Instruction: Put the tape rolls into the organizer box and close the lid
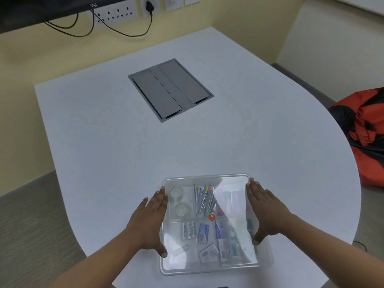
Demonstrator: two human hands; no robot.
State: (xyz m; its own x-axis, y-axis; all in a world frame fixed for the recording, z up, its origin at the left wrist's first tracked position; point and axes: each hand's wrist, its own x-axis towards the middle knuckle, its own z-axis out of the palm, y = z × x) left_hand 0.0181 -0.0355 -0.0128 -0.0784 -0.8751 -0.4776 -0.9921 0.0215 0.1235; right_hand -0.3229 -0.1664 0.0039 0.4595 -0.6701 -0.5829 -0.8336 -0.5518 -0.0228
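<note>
A clear plastic organizer box (268, 258) sits at the near edge of the white table. A transparent lid (207, 178) lies over it, its right side tilted up slightly. Two clear tape rolls (180, 201) lie in the box's far-left compartment, seen through the lid. Pens, batteries and small packets fill the other compartments. My left hand (150, 222) presses flat against the lid's left edge, thumb at the front. My right hand (265, 210) holds the lid's right edge the same way.
A grey flip-cover cable hatch (170, 89) is set into the table's middle. The table's curved edge (351, 169) runs along the right, with an orange and black bag (367, 129) on the floor beyond. Wall sockets and black cables (124, 19) hang behind the table.
</note>
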